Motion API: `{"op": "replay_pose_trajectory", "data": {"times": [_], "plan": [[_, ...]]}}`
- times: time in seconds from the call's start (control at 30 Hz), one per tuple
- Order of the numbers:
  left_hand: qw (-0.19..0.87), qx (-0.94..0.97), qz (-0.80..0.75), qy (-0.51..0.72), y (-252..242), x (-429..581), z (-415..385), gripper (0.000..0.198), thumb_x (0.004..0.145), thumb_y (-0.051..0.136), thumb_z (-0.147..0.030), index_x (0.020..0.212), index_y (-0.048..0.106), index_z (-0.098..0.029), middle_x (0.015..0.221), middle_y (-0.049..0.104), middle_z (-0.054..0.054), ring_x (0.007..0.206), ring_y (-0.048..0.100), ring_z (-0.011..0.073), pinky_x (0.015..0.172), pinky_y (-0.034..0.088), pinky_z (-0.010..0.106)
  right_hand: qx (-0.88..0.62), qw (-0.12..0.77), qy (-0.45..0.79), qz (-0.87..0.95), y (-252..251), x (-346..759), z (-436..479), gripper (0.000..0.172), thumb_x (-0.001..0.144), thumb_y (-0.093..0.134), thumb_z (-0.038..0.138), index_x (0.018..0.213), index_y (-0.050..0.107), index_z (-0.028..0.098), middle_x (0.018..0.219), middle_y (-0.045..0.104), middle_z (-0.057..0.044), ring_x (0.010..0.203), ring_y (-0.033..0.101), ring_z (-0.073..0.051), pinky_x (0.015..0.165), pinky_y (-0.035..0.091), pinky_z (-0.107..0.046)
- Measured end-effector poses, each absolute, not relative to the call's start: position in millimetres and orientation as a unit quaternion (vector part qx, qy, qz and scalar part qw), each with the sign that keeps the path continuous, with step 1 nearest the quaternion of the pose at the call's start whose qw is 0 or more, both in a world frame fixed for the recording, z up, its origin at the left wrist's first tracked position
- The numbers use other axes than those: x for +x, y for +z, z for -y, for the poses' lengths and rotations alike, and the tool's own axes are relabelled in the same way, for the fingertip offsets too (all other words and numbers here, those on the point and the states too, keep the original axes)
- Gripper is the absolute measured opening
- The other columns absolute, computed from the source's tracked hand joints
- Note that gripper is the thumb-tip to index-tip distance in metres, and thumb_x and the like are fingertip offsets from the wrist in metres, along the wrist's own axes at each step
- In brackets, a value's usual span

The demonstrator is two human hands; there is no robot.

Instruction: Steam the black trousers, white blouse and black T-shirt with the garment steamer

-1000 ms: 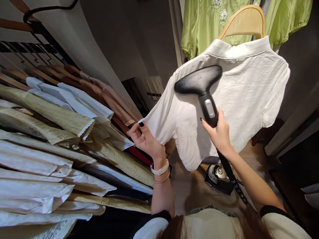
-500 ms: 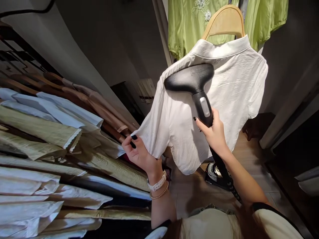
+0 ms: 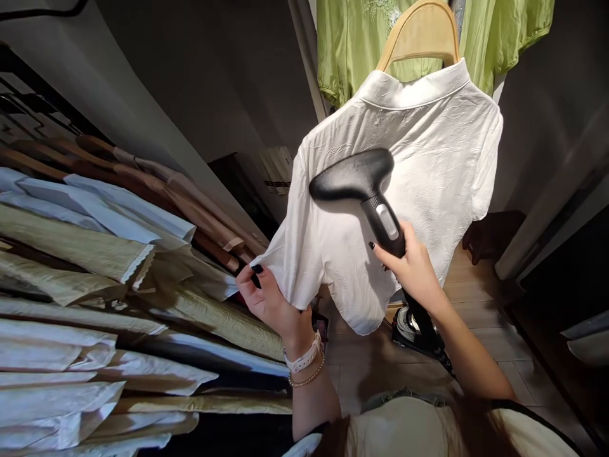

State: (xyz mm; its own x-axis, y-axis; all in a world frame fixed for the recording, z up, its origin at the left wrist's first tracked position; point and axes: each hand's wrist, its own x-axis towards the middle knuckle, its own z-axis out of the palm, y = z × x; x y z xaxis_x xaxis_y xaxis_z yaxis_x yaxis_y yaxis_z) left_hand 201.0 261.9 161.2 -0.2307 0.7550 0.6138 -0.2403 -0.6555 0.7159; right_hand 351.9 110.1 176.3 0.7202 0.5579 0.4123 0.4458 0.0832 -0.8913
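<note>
A white short-sleeved shirt [image 3: 428, 171] hangs on a wooden hanger [image 3: 423, 32], its collar up and its back towards me. My right hand [image 3: 413, 263] is wrapped round the handle of a black garment steamer [image 3: 354, 174] with a grey button. The steamer's wide head lies against the upper left of the shirt's back, by the sleeve seam. With fingers pinched, my left hand [image 3: 271, 298] holds the hem of the left sleeve and stretches it out to the left. Fine creases show across the shirt's right side.
On the left, a rack of hanging garments [image 3: 95, 254] in white, blue, olive and brown runs close to my left arm. Behind the shirt hangs a green blouse [image 3: 342, 57]. The steamer's base [image 3: 406, 327] stands on the wooden floor below, and a dark stool [image 3: 492, 235] is at the right.
The steamer head has slid down the shirt's back, away from the collar, with my right hand. My left hand keeps the sleeve hem, and the shirt has shifted slightly left.
</note>
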Motion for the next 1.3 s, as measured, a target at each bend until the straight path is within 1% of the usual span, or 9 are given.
{"op": "replay_pose_trajectory", "data": {"times": [0.1, 0.2, 0.4, 0.57, 0.63, 0.77, 1.0, 1.2, 1.3], "plan": [[0.34, 0.52, -0.253, 0.741, 158.3, 202.7, -262.3, 0.031, 0.094, 0.057, -0.053, 0.105, 0.05, -0.025, 0.097, 0.058, 0.002, 0.089, 0.062, 0.0188, 0.081, 0.054, 0.031, -0.66, 0.656, 0.077, 0.358, 173.6, 345.4, -109.6, 0.048, 0.083, 0.069, 0.051, 0.12, 0.056, 0.024, 0.091, 0.067, 0.0, 0.079, 0.062, -0.018, 0.069, 0.05, -0.031], [0.377, 0.5, -0.237, 0.743, 156.8, 203.6, -260.5, 0.033, 0.092, 0.061, -0.054, 0.105, 0.051, -0.025, 0.099, 0.06, 0.002, 0.09, 0.062, 0.0189, 0.08, 0.054, 0.031, -0.645, 0.681, 0.069, 0.34, 174.2, 341.2, -109.7, 0.053, 0.083, 0.069, 0.054, 0.124, 0.053, 0.025, 0.096, 0.067, 0.0, 0.078, 0.062, -0.017, 0.067, 0.051, -0.03], [0.352, 0.507, -0.262, 0.742, 153.8, 202.8, -259.7, 0.036, 0.091, 0.06, -0.056, 0.105, 0.051, -0.025, 0.101, 0.062, 0.003, 0.094, 0.064, 0.0205, 0.084, 0.056, 0.034, -0.666, 0.643, 0.132, 0.356, 165.5, 335.7, -103.6, 0.046, 0.081, 0.072, 0.05, 0.116, 0.058, 0.023, 0.09, 0.067, 0.0, 0.078, 0.063, -0.018, 0.066, 0.049, -0.029], [0.371, 0.499, -0.236, 0.747, 152.3, 204.4, -259.3, 0.033, 0.091, 0.062, -0.052, 0.104, 0.049, -0.025, 0.1, 0.061, 0.002, 0.093, 0.064, 0.0191, 0.084, 0.056, 0.033, -0.648, 0.677, 0.094, 0.337, 164.2, 334.4, -111.2, 0.053, 0.081, 0.072, 0.052, 0.122, 0.054, 0.024, 0.096, 0.067, -0.001, 0.081, 0.062, -0.018, 0.072, 0.05, -0.03], [0.367, 0.497, -0.229, 0.753, 152.7, 204.7, -258.2, 0.03, 0.091, 0.062, -0.049, 0.103, 0.048, -0.025, 0.099, 0.061, 0.001, 0.094, 0.064, 0.0185, 0.086, 0.055, 0.032, -0.663, 0.659, 0.093, 0.341, 162.1, 334.3, -111.2, 0.053, 0.08, 0.071, 0.051, 0.122, 0.053, 0.024, 0.093, 0.067, -0.001, 0.08, 0.062, -0.019, 0.071, 0.049, -0.03], [0.356, 0.497, -0.245, 0.752, 153.5, 205.7, -257.1, 0.027, 0.093, 0.059, -0.048, 0.103, 0.049, -0.025, 0.101, 0.061, 0.002, 0.097, 0.064, 0.0191, 0.089, 0.055, 0.033, -0.69, 0.611, 0.155, 0.356, 147.4, 331.1, -105.9, 0.045, 0.079, 0.071, 0.051, 0.112, 0.057, 0.024, 0.083, 0.065, 0.001, 0.073, 0.06, -0.018, 0.065, 0.047, -0.029], [0.387, 0.489, -0.231, 0.747, 152.7, 208.8, -257.3, 0.028, 0.092, 0.062, -0.048, 0.103, 0.049, -0.026, 0.102, 0.062, 0.002, 0.096, 0.063, 0.0197, 0.087, 0.055, 0.034, -0.657, 0.668, 0.131, 0.324, 147.2, 331.7, -116.8, 0.049, 0.077, 0.075, 0.049, 0.114, 0.056, 0.025, 0.086, 0.067, 0.002, 0.078, 0.062, -0.018, 0.073, 0.05, -0.03], [0.387, 0.492, -0.219, 0.748, 151.0, 213.1, -254.3, 0.027, 0.091, 0.063, -0.047, 0.102, 0.051, -0.025, 0.1, 0.061, 0.001, 0.095, 0.062, 0.0179, 0.085, 0.054, 0.03, -0.646, 0.664, 0.2, 0.318, 131.7, 329.6, -120.6, 0.049, 0.077, 0.073, 0.05, 0.113, 0.054, 0.024, 0.08, 0.066, 0.003, 0.068, 0.061, -0.016, 0.068, 0.051, -0.03], [0.39, 0.492, -0.232, 0.743, 149.6, 215.5, -254.6, 0.028, 0.092, 0.063, -0.047, 0.103, 0.051, -0.024, 0.1, 0.061, 0.002, 0.094, 0.063, 0.0177, 0.086, 0.054, 0.03, -0.66, 0.656, 0.202, 0.307, 112.8, 322.8, -121.7, 0.046, 0.075, 0.073, 0.049, 0.108, 0.056, 0.023, 0.078, 0.064, 0.003, 0.07, 0.059, -0.016, 0.066, 0.049, -0.029]]}}
